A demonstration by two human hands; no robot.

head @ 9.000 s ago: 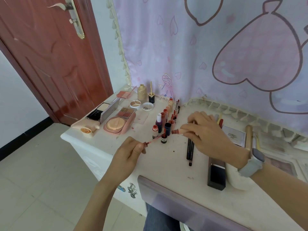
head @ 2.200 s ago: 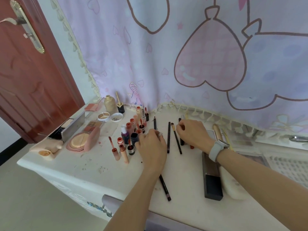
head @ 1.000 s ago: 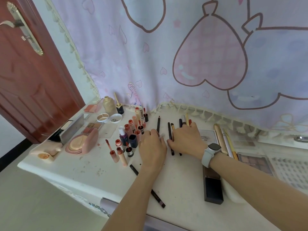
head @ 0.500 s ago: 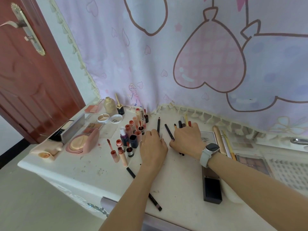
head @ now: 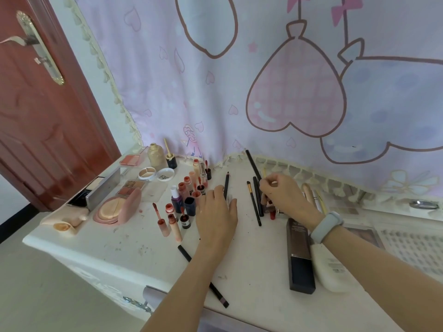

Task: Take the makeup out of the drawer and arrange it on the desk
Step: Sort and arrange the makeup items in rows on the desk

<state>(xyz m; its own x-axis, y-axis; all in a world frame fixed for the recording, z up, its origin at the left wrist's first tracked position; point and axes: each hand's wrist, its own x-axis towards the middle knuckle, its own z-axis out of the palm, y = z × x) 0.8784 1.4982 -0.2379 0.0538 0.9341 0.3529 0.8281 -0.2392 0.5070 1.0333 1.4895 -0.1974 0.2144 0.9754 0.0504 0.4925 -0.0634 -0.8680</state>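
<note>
Black pencil (head: 253, 165), flat a moment ago, now lifts pinched in the right hand (head: 284, 195) while the left hand (head: 217, 213) rests open on the bench (head: 134, 245), so lining-up continues.

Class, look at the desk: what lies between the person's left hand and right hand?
In the head view, between the left hand and right hand lie a thin makeup brush and a black pencil on bare desk.
</note>
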